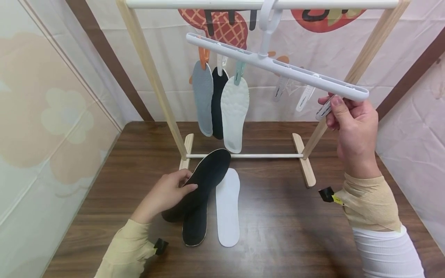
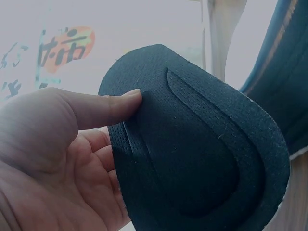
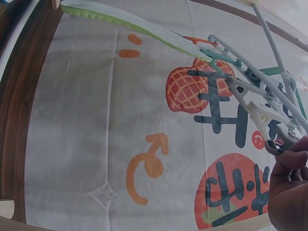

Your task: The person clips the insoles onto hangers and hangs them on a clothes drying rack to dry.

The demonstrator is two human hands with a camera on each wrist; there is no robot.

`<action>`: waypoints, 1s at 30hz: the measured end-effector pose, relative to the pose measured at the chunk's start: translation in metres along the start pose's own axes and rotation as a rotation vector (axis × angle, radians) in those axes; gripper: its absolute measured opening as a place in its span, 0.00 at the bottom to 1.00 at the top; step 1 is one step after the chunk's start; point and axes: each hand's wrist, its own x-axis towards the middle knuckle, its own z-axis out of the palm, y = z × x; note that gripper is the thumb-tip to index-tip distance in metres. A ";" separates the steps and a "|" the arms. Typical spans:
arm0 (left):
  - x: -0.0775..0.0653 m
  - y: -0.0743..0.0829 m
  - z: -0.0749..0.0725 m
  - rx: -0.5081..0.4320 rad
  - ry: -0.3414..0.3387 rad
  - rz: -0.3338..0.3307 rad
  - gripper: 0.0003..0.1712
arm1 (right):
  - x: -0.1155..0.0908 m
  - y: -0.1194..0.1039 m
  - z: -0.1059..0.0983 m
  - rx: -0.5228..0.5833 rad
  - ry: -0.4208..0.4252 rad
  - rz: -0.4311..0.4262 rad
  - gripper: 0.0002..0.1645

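My left hand (image 1: pixel 167 195) pinches a black insole (image 1: pixel 210 168) between thumb and fingers, its upper end tilted toward the rack. In the left wrist view the thumb lies flat on the held insole's textured face (image 2: pixel 192 159). Beneath it, another black insole (image 1: pixel 195 227) lies on the table beside a white insole (image 1: pixel 228 216). My right hand (image 1: pixel 358 131) pinches a pale clothespin (image 1: pixel 324 111) at the right end of a grey clip hanger (image 1: pixel 288 71), which slopes down to that side. Two other pins, clear (image 1: pixel 279 88) and white (image 1: pixel 306 98), hang there with nothing in them.
On the hanger's left half, orange (image 1: pixel 204 56), white (image 1: pixel 220 65) and teal (image 1: pixel 239 72) pins hold grey (image 1: pixel 202 100), black (image 1: pixel 217 112) and white (image 1: pixel 235 112) insoles. The hanger hooks on a wooden rack (image 1: pixel 149 63) with white bars, standing on a brown table (image 1: pixel 278 231).
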 end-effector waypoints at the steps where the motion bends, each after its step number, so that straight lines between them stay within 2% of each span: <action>1: 0.001 0.001 0.001 -0.005 -0.007 0.003 0.08 | 0.000 0.000 0.000 0.000 0.000 0.002 0.12; 11: 0.012 0.020 0.017 -0.035 -0.052 0.042 0.08 | -0.002 0.001 -0.001 -0.005 0.000 0.002 0.11; 18: 0.017 0.034 0.025 -0.060 -0.059 0.074 0.07 | -0.002 0.000 -0.001 0.004 -0.015 -0.003 0.11; 30: 0.024 0.050 0.035 -0.033 -0.075 0.149 0.09 | -0.001 -0.001 0.000 -0.005 -0.012 -0.004 0.10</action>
